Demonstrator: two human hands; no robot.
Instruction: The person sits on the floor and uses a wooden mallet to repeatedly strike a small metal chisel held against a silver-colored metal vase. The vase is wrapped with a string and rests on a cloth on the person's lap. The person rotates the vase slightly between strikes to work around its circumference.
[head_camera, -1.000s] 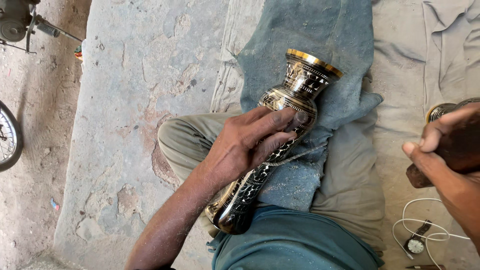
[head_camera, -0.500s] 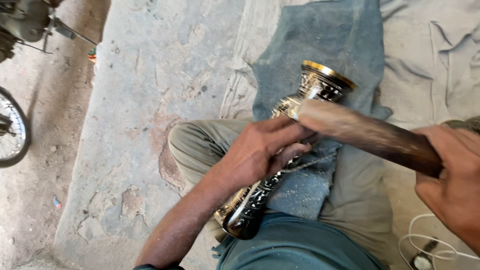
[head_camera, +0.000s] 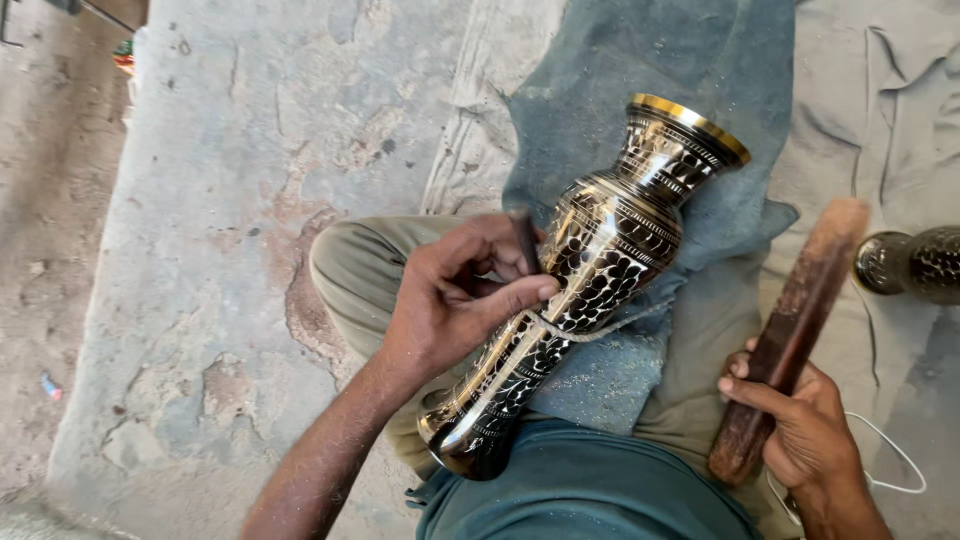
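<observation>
Resting vase (head_camera: 600, 260) under left fingers (head_camera: 500, 285)

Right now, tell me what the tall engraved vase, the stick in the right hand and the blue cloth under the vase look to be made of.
Tall engraved vase: probably brass, polished; mirror glints, gold rim, dark coating cut into bright patterns.
Reddish-brown stick in the right hand: likely wood; matte, worn, rounded.
Blue cloth: woven fabric, dull, creased, dusted with fine shavings.
Thin dark tool pinched in the left hand fingers: too small to tell, perhaps metal.

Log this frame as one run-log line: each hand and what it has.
left hand: holds thin dark tool on engraved black-and-gold metal vase | right hand: grip on brown wooden stick | vase: across lap, on blue-grey cloth
</observation>
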